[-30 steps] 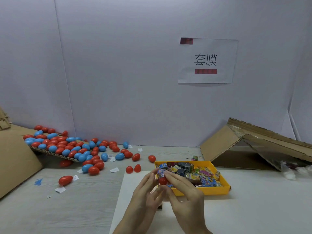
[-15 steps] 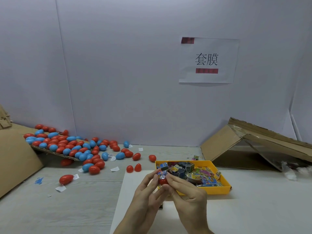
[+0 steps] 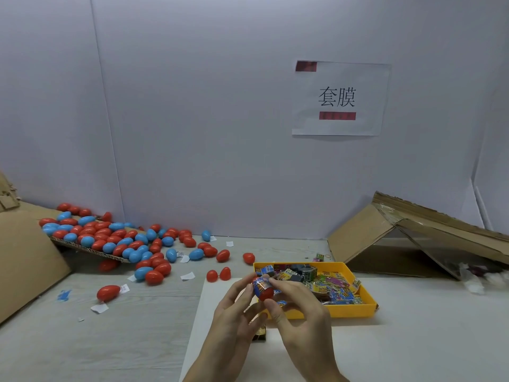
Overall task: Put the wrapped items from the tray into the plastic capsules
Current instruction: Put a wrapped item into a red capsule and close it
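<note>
Hardly anything has shifted over the last 1 second: the 2 hands stay huddled just in front of the yellow tray (image 3: 352,312), at its near-left corner. The likely failure is a spill. The wrapper looks bulkier than the shell, so a hard push could pop it out or squirt the slick plastic loose. Left hand (image 3: 231,318) and right hand (image 3: 300,312) both curl their fingers round 1 red capsule (image 3: 266,295), pinching it between them, with the blue wrapped item (image 3: 260,284) pressed against its top.
</note>
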Tool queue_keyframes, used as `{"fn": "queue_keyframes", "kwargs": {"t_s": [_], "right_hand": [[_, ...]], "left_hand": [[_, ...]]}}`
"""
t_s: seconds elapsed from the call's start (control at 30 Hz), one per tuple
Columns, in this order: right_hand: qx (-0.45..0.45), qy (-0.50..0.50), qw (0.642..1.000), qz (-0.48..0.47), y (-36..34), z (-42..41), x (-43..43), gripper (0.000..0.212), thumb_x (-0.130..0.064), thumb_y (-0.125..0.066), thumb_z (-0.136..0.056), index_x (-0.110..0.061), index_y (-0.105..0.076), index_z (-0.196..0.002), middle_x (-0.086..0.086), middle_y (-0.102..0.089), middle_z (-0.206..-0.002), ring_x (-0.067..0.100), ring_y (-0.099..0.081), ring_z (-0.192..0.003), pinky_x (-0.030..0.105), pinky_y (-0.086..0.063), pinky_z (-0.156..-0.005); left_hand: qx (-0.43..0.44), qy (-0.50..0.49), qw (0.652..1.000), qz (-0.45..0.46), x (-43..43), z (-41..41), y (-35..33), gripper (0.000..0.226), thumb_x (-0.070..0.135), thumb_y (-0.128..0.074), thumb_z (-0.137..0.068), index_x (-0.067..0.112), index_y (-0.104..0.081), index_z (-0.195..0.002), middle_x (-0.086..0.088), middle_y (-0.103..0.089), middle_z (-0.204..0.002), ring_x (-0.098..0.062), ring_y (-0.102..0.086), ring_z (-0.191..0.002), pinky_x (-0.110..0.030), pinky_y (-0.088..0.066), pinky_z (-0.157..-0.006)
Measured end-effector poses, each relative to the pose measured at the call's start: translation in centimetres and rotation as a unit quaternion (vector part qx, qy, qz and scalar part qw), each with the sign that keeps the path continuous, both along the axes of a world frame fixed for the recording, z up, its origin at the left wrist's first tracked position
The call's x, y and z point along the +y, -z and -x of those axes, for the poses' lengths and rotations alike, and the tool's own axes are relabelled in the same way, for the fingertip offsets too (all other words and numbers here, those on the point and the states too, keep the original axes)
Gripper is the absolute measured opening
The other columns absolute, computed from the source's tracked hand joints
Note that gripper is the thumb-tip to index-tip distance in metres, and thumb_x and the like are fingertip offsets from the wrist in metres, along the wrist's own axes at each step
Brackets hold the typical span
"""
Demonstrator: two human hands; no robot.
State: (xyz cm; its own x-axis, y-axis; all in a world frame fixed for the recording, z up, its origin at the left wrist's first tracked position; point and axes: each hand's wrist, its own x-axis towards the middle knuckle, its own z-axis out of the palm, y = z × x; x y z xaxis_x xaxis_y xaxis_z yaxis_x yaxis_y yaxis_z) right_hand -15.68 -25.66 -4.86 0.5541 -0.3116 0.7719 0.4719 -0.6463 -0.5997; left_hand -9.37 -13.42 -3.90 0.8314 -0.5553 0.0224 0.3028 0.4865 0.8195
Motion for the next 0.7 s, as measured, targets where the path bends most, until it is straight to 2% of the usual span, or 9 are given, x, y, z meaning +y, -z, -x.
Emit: {"fn": "queue_keyframes", "kwargs": {"t_s": [0.07,0.17,0.3,0.4,0.53,0.63,0.7], "right_hand": [[-0.003,0.007,1.000,0.002,-0.12,-0.01,0.15,0.039,-0.029,-0.070,-0.083,-0.043,-0.061,-0.119,-0.031,-0.059,-0.119,0.000,-0.063,-0.100,0.015,-0.056,-0.071],[-0.018,0.014,1.000,0.011,-0.33,0.06,0.37,0.037,-0.034,-0.065,-0.086,-0.035,-0.063,-0.122,-0.031,-0.057,-0.122,-0.001,-0.063,-0.101,0.013,-0.054,-0.075],[-0.039,0.016,0.999,0.012,-0.20,-0.01,0.17,0.031,-0.026,-0.069,-0.085,-0.031,-0.069,-0.116,-0.025,-0.064,-0.116,0.000,-0.062,-0.108,0.023,-0.057,-0.081],[-0.033,0.014,0.999,0.003,-0.27,0.13,0.10,0.039,-0.020,-0.073,-0.080,-0.032,-0.067,-0.116,-0.031,-0.064,-0.116,-0.003,-0.062,-0.108,0.023,-0.058,-0.081],[-0.015,0.002,1.000,-0.025,-0.19,0.26,0.07,0.038,-0.022,-0.073,-0.079,-0.033,-0.069,-0.115,-0.029,-0.066,-0.115,-0.001,-0.065,-0.104,0.026,-0.060,-0.079],[0.011,-0.001,0.999,-0.047,-0.31,0.39,0.23,0.035,-0.027,-0.071,-0.081,-0.042,-0.067,-0.112,-0.027,-0.068,-0.110,0.003,-0.069,-0.095,0.022,-0.059,-0.072],[0.036,-0.005,0.998,-0.048,-0.44,0.36,0.29,0.034,-0.031,-0.071,-0.081,-0.042,-0.066,-0.113,-0.027,-0.066,-0.111,0.003,-0.067,-0.096,0.017,-0.057,-0.073]], "left_hand": [[-0.004,-0.003,1.000,-0.005,-0.03,0.00,-0.09,0.046,0.026,-0.070,-0.076,0.018,-0.066,-0.120,-0.013,-0.073,-0.110,-0.029,-0.072,-0.101,-0.032,-0.060,-0.073],[-0.005,-0.003,1.000,-0.017,-0.16,0.06,-0.17,0.047,0.026,-0.071,-0.074,0.017,-0.065,-0.121,-0.012,-0.074,-0.110,-0.028,-0.072,-0.100,-0.035,-0.058,-0.079],[-0.002,-0.005,1.000,-0.021,-0.17,0.25,-0.27,0.050,0.025,-0.073,-0.072,0.016,-0.066,-0.120,-0.011,-0.073,-0.111,-0.025,-0.073,-0.098,-0.037,-0.053,-0.085],[0.006,-0.008,1.000,-0.021,-0.10,0.40,-0.39,0.050,0.023,-0.074,-0.070,0.016,-0.067,-0.119,-0.012,-0.073,-0.111,-0.026,-0.073,-0.097,-0.035,-0.054,-0.081],[0.014,-0.024,0.999,-0.023,-0.05,0.44,-0.58,0.053,0.024,-0.077,-0.064,0.015,-0.068,-0.116,-0.013,-0.074,-0.109,-0.027,-0.074,-0.096,-0.035,-0.055,-0.078],[0.013,-0.037,0.999,-0.032,-0.16,0.39,-0.48,0.049,0.022,-0.076,-0.069,0.016,-0.066,-0.116,-0.011,-0.074,-0.107,-0.028,-0.074,-0.095,-0.033,-0.057,-0.075],[0.013,-0.052,0.998,-0.035,-0.15,0.32,-0.38,0.046,0.021,-0.077,-0.071,0.013,-0.066,-0.115,-0.012,-0.074,-0.105,-0.029,-0.074,-0.093,-0.031,-0.059,-0.069]]}}
